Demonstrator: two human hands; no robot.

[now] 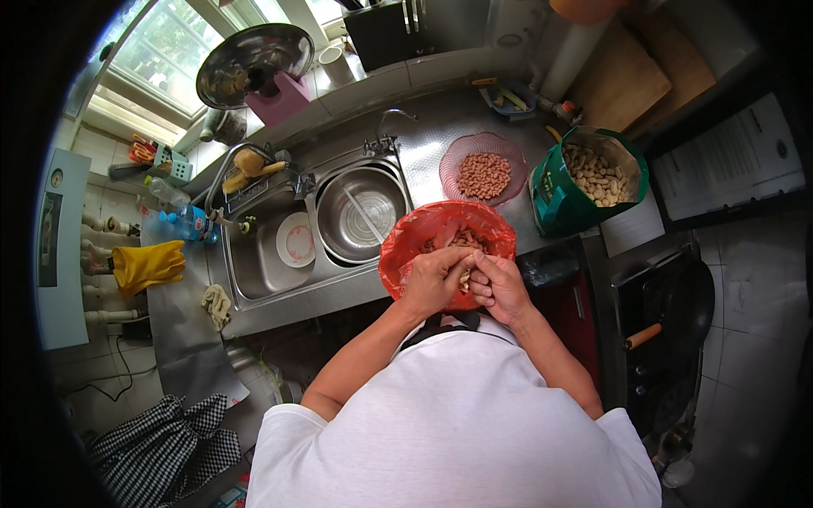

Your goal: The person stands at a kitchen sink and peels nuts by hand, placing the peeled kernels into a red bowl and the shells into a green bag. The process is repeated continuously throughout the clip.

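My left hand [437, 279] and my right hand [505, 286] meet fingertip to fingertip above a red plastic bag [400, 254]. They pinch a small thing that looks like a peanut, mostly hidden by the fingers. The bag hangs open below with its rim spread wide, and broken peanut shells [469, 239] lie inside. Just beyond it, a pinkish ribbed glass plate [456, 152] bears a heap of shelled peanuts [484, 176]. To the right stands an open green bag [551, 190], filled with peanuts in their shells [594, 171].
A double steel sink [254, 287] lies left, holding a white plate [296, 240] and a steel basin [343, 216]. Yellow rubber gloves [149, 267] and a rag [216, 306] are farther left. A black wok [689, 305] with a wooden handle sits on the stove at right.
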